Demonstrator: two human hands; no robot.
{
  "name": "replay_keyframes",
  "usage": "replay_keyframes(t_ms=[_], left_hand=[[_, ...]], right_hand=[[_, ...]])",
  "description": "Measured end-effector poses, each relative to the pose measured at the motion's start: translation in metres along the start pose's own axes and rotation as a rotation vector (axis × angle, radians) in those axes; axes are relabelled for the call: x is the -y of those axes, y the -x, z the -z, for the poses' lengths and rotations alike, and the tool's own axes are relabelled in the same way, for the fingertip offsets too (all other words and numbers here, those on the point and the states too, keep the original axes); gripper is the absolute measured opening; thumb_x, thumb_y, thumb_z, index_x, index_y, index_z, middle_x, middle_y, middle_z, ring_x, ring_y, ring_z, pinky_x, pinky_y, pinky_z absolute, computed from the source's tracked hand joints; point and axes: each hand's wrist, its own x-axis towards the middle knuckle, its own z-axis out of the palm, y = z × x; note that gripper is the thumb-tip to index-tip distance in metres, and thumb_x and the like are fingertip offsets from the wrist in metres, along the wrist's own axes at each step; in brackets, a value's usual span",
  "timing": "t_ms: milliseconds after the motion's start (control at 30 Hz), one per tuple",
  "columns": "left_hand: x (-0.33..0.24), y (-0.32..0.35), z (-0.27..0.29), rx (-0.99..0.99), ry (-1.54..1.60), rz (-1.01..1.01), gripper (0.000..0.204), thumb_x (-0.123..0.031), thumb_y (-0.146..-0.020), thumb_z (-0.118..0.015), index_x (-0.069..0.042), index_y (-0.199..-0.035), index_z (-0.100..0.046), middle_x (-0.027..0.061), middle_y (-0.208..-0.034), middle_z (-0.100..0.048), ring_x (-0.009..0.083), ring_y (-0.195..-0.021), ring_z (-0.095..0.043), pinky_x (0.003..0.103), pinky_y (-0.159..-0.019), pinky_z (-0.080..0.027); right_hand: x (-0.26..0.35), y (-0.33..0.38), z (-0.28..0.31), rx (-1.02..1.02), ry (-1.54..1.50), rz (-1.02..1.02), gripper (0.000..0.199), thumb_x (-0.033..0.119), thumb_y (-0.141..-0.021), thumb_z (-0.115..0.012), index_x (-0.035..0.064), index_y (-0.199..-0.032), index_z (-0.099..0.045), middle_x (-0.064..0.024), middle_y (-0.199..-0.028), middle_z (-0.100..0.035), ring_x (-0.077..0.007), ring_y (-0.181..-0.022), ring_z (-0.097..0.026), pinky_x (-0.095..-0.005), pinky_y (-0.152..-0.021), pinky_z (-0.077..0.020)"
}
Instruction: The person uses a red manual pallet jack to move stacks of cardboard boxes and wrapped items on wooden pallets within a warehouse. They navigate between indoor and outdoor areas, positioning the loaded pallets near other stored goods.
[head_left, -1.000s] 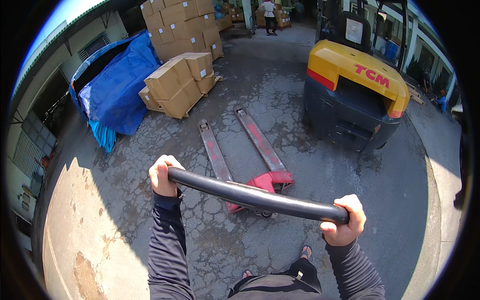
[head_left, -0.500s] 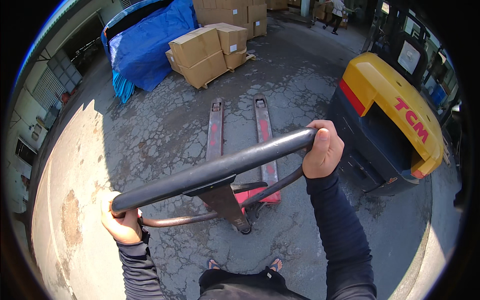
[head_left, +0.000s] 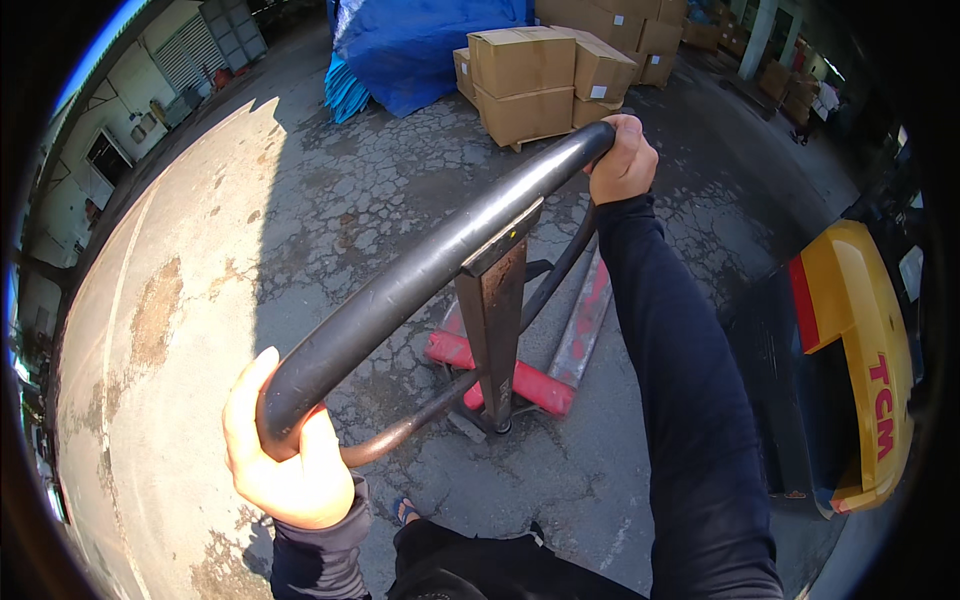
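Observation:
A black looped handle (head_left: 420, 265) of a pallet jack slants across the head view, from near left to far right. My left hand (head_left: 300, 480) is closed around its near left corner, in bright sun. At the far right end, my right hand (head_left: 625, 165) grips the same loop, arm stretched out. Below the loop stands the dark steel shaft (head_left: 492, 320), leading down to the red base (head_left: 540, 388). One worn red-and-grey fork (head_left: 582, 320) reaches away to the right, partly behind my right arm; the handle hides most of the other.
Beyond the handle, cardboard boxes (head_left: 522, 85) sit stacked on a pallet beside a blue tarp-covered pile (head_left: 430, 50). A yellow-and-black forklift (head_left: 850, 370) stands close on my right. The ground is cracked pavement (head_left: 330, 205). Another person (head_left: 822, 105) is far off at the right.
The handle has swung steeper, its right end away from me and its left end nearer. The boxes and forklift have shifted rightward in view. Both hands keep their hold.

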Motion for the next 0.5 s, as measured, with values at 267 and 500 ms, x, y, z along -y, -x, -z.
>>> replay_keyframes(t_ms=[267, 500], left_hand=[[0.14, -0.14, -0.03, -0.149, 0.016, 0.005, 0.037, 0.008, -0.088, -0.06, -0.004, -0.123, -0.063, 0.0089, -0.095, -0.069, 0.0042, -0.056, -0.053, 0.019, -0.047, -0.042], [0.347, -0.304, -0.019, -0.121, 0.037, -0.16, 0.027, 0.001, -0.091, -0.062, -0.003, -0.117, -0.064, 0.002, -0.082, -0.064, 0.0049, -0.051, -0.048, 0.021, -0.046, -0.04]], right_hand=[[-0.059, -0.039, -0.223, -0.037, 0.088, 0.075, 0.059, 0.051, -0.1, -0.035, 0.0058, -0.079, -0.066, -0.0186, -0.068, -0.065, -0.0386, -0.072, -0.067, -0.049, -0.072, -0.0526], [-0.061, -0.044, -0.395, -0.036, 0.281, 0.024, 0.059, 0.056, -0.099, -0.035, 0.0086, -0.089, -0.069, -0.0214, -0.079, -0.068, -0.0423, -0.079, -0.067, -0.0499, -0.077, -0.0538]])
